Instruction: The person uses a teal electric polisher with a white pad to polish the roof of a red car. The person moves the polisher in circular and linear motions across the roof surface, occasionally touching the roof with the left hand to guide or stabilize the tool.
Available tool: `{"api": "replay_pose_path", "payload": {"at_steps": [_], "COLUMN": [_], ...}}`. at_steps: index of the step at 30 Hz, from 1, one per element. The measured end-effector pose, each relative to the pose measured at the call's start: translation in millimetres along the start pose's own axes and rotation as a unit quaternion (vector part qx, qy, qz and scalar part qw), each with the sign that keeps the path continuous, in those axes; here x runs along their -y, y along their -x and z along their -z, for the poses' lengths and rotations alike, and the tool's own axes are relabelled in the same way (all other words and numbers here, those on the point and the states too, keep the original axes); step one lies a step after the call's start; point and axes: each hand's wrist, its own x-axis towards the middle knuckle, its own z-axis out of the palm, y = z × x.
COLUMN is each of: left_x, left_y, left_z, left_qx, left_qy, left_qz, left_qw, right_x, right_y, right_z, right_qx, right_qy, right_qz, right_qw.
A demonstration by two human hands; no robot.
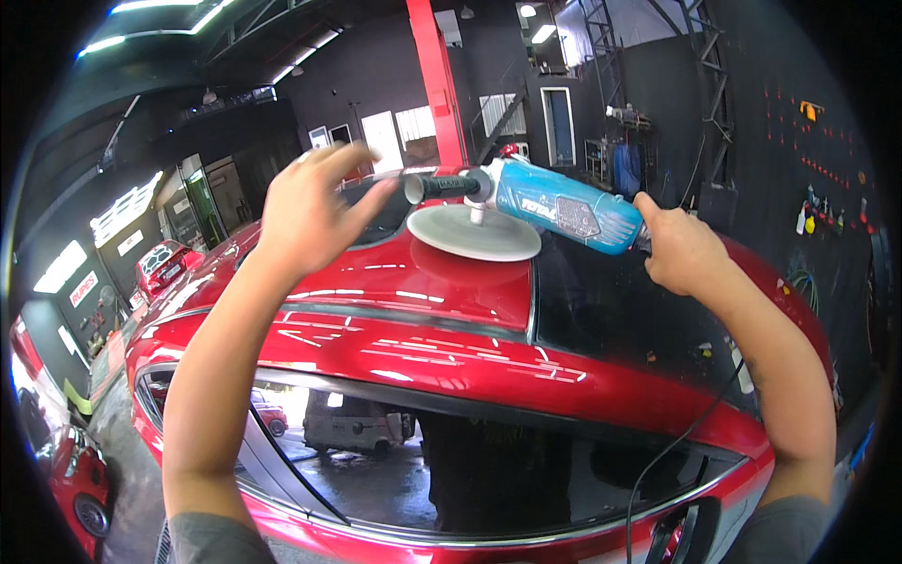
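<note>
A blue car polisher (564, 209) is held over the roof of a red car (460, 282). My right hand (684, 242) wraps round the rear end of its body. At the front a black side handle (449, 186) sticks out to the left. Below the head, a round white polishing pad (474, 232) lies low over the red roof; I cannot tell whether it touches. My left hand (324, 202) is raised just left of the side handle, fingers apart and slightly blurred, holding nothing.
A black power cord (672, 442) hangs down over the car's side by my right arm. The dark rear glass (611, 310) lies under the polisher. Beyond stands a red pillar (438, 85). Another red car (169, 263) is parked far left, and bottles (806, 218) hang on the right wall.
</note>
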Motion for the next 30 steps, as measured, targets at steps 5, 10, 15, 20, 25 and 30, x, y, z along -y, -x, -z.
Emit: {"api": "replay_pose_path", "payload": {"at_steps": [5,10,15,20,25,30], "left_x": [48,45,52,54,46,42], "left_y": [108,185,212,218,204,201], "left_z": [12,-9,-37,-44,-56,-60], "left_qx": [0.057,0.085,0.044,0.002,-0.017,-0.022], "left_qy": [-0.020,0.001,0.032,0.071,0.071,0.055], "left_qz": [0.074,0.157,0.150,0.161,0.157,0.161], "left_qw": [0.995,0.984,0.987,0.984,0.985,0.985], "right_x": [-7,-13,1,22,21,34], "right_y": [-33,-78,-153,-204,-255,-290], "right_z": [-32,-67,-117,-138,-145,-168], "right_qx": [-0.005,0.000,-0.025,-0.020,-0.019,-0.053], "right_qy": [-0.003,-0.004,-0.004,0.022,0.028,0.040], "right_qz": [0.002,0.002,0.013,-0.005,-0.007,0.013], "right_qw": [1.000,1.000,1.000,1.000,0.999,0.998]}}
